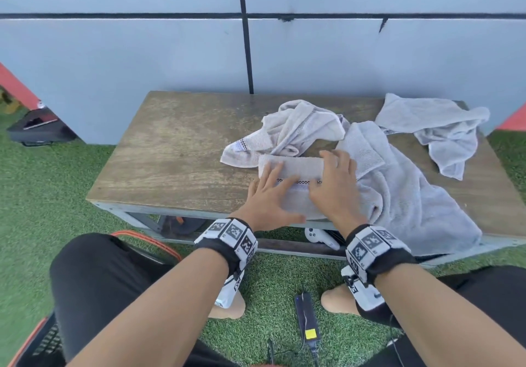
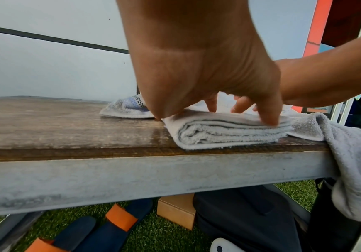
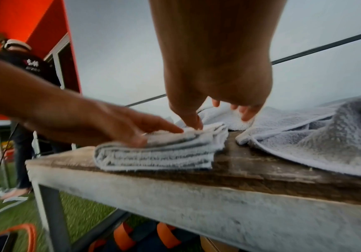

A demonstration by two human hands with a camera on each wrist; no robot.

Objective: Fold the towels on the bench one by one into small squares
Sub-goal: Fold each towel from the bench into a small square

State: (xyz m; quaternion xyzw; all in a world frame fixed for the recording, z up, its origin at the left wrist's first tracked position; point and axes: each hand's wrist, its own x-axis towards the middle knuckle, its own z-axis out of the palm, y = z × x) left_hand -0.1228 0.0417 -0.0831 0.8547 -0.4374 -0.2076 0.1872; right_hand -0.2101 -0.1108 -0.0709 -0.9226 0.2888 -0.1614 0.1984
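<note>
A small pale folded towel (image 1: 296, 173) with a checkered trim line lies near the front edge of the wooden bench (image 1: 176, 156). My left hand (image 1: 269, 196) lies flat on its left half with fingers spread. My right hand (image 1: 334, 184) presses its right half, fingers extended. The left wrist view shows the folded towel (image 2: 225, 134) as a stack of layers under my left hand (image 2: 196, 71). In the right wrist view the same folded towel (image 3: 160, 153) sits under my right hand (image 3: 214, 76).
A crumpled beige towel (image 1: 296, 127) lies behind the folded one. A large grey towel (image 1: 407, 196) drapes over the front right edge, and another grey towel (image 1: 438, 127) lies at the back right. Slippers (image 2: 102, 226) and a box (image 2: 175, 211) sit under the bench.
</note>
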